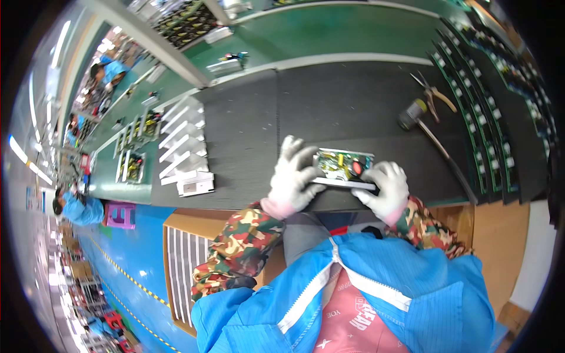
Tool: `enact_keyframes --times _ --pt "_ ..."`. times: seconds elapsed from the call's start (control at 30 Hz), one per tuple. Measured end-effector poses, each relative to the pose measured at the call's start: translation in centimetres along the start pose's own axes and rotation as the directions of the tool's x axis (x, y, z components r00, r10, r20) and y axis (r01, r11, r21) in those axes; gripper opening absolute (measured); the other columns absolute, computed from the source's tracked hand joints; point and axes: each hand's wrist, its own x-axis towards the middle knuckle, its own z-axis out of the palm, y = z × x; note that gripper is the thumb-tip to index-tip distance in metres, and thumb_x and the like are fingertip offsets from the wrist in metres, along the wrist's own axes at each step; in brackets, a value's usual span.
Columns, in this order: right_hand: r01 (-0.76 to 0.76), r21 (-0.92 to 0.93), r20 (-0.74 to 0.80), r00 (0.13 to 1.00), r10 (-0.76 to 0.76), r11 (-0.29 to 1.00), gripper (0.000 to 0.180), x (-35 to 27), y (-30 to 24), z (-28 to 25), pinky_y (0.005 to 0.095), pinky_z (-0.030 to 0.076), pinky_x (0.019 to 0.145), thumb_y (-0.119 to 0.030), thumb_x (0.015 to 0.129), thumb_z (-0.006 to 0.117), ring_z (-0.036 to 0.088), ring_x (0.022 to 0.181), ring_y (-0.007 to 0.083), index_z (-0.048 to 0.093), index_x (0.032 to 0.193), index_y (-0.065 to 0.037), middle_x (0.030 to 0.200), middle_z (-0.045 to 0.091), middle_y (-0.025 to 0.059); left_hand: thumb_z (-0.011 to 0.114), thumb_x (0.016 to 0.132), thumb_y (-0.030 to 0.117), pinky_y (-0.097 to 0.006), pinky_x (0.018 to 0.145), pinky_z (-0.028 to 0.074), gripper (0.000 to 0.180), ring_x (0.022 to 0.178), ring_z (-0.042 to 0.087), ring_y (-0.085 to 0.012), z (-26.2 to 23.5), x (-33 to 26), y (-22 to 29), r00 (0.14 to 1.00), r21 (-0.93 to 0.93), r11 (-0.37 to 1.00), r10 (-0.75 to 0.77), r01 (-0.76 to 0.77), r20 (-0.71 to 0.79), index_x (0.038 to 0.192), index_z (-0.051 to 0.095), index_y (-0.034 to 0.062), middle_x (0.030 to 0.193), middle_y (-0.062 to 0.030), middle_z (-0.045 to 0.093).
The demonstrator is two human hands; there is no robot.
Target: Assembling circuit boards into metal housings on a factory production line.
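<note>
A circuit board [344,164] with yellow, green and red parts sits in a white metal frame [341,183], close to the front edge of the black mat. My left hand [291,179], in a white glove, grips its left end with the fingers curved round the side. At the right end my right hand [386,187], gloved too, pinches the frame's near corner. The undersides of both palms are hidden. To the right lie a hammer [432,134] with a yellow-and-black head and a pair of pliers [434,97] with open handles.
White metal brackets [183,147] stand in a row on the left. Several upright circuit boards [479,126] line the right side. Finished-looking units [130,166] rest on the green bench at far left. Below the mat stands a cardboard box [176,265]; co-workers [81,207] sit farther left.
</note>
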Motion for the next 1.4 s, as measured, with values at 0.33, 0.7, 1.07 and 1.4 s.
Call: enact_keyframes --times 0.33,0.7,1.07,1.4 --pt "0.067 -0.126 -0.035 0.997 -0.072 0.990 0.042 0.4 -1.5 -0.8 0.0439 0.043 0.085 -0.024 0.067 0.079 0.057 0.098 0.0309 0.064 0.104 -0.012 0.104 0.060 0.0080 0.081 0.061 0.030 -0.068 0.112 0.022 0.033 0.129 0.039 -0.0466 0.8 1.6 1.7 0.992 0.014 0.993 0.118 -0.118 0.042 0.088 0.072 0.0130 0.134 -0.0158 0.052" --pt "0.324 -0.215 0.502 0.846 -0.181 0.921 0.047 14.1 -0.4 -2.9 0.0430 0.050 0.082 -0.021 0.065 0.073 0.062 0.093 0.0334 0.064 0.110 -0.008 0.102 0.062 0.0132 0.077 0.073 0.045 -0.061 0.112 0.026 0.056 0.120 0.048 -0.0395 -3.8 3.2 -2.7 0.948 0.123 0.992 0.006 0.035 -0.317 0.110 0.065 0.0046 0.121 -0.0179 0.056" --pt "0.028 -0.485 0.260 0.959 0.113 0.874 0.053 39.0 14.3 5.7 0.0402 0.048 0.097 -0.011 0.069 0.066 0.059 0.113 0.0337 0.062 0.123 -0.010 0.120 0.061 0.0151 0.068 0.085 0.042 -0.058 0.114 0.024 0.057 0.123 0.045 -0.0395 -0.6 1.4 -8.9 0.865 0.200 0.939 -0.156 0.280 -0.478 0.124 0.057 0.0019 0.126 -0.0191 0.053" --pt "0.366 -0.698 0.543 0.831 0.121 0.615 0.034 38.1 11.2 11.8 0.0439 0.054 0.079 -0.031 0.085 0.060 0.068 0.089 0.0305 0.065 0.103 -0.004 0.094 0.069 0.0162 0.070 0.084 0.041 -0.061 0.114 0.022 0.058 0.125 0.044 -0.0406 -1.6 0.4 -8.1 0.888 0.143 0.946 -0.209 0.289 -0.410 0.125 0.057 0.0014 0.126 -0.0197 0.052"
